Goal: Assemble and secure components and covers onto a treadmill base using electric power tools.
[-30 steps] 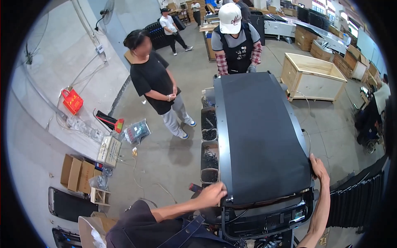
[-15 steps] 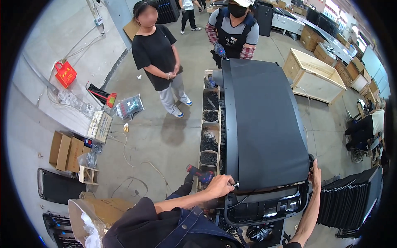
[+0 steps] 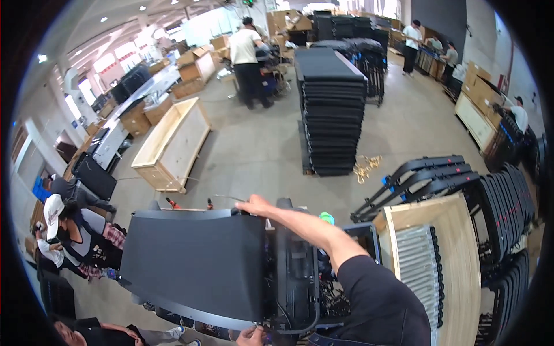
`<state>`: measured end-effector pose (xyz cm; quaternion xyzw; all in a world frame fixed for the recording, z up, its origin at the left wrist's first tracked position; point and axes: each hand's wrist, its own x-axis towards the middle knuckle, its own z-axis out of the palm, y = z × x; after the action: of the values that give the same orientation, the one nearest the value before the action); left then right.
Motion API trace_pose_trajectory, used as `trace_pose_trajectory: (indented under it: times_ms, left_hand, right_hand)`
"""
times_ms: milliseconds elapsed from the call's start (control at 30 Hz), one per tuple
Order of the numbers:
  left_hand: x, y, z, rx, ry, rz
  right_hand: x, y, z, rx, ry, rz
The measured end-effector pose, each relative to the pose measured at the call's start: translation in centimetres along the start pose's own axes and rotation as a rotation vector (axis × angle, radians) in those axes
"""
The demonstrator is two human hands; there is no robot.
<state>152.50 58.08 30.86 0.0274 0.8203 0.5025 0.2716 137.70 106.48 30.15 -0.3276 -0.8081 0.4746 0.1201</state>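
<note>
In front of me lies a treadmill deck [image 3: 196, 259] with a wide black belt and grey side rails. My right arm stretches across its right end. My right hand [image 3: 254, 206] is closed over a small black piece [image 3: 238, 211] at the far right corner of the deck. At the near right corner, my left hand [image 3: 250, 337] pinches at the rail's end; what its fingers hold is too small to make out. Beside the belt's right end sits the black frame with the motor bay [image 3: 295, 271], some cables showing in it.
A co-worker in a white cap [image 3: 81, 230] stands at the deck's left end. Beyond the deck are an open wooden crate [image 3: 173, 144] and a tall stack of black decks [image 3: 332, 109]. To my right, a wooden crate [image 3: 470, 254] holds metal rollers, beside black frames [image 3: 502, 202].
My view has swung to the right, bringing the deck stack and roller crate into sight. Both hands stay at the same two corners of the deck.
</note>
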Motion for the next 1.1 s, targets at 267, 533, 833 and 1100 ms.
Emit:
trace_pose_trajectory:
  times_ms: [267,533,833,1100]
  left_hand:
    - [-3.0,2.0,1.6,-0.182,0.012,0.047]
    - [-4.8,0.2,2.1,-0.133,0.156,0.048]
    - [-3.7,0.5,3.5,0.343,0.189,0.353]
    - [-2.4,-0.4,4.0,0.386,0.131,0.255]
  right_hand:
    - [-7.3,3.1,-12.0,-0.253,-0.139,0.037]
    - [-8.1,7.9,-5.9,-0.051,-0.09,0.153]
    - [-7.7,9.0,-4.2,0.145,0.186,0.031]
    - [-7.2,9.8,-3.8,0.184,0.13,0.06]
